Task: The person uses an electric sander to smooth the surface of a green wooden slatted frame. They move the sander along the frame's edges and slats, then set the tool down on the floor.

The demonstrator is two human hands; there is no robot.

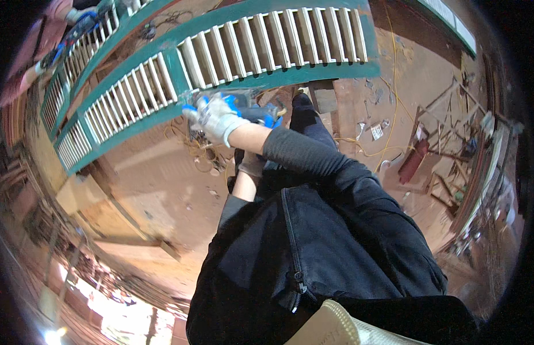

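A long green frame with white louvre slats [272, 43] lies across the space in front of me. My right hand [215, 118], in a pale glove with blue fingertips, crosses over to the left. It grips the front of a blue-and-black power tool [258, 113] at the frame's near rail; the tool's exact kind is blurred. Below the right forearm comes my left wrist [252, 165], reaching up toward the tool. The right arm hides most of my left hand, so its fingers do not show.
Another slatted green frame [100, 43] lies beyond at the upper left, beside a pink-sleeved person's gloved hand [80, 16]. A yellow cord [396, 98] trails over the dusty floor. Wooden scraps, a dark red roll [413, 162] and a wooden frame lie right; boards [117, 215] lie left.
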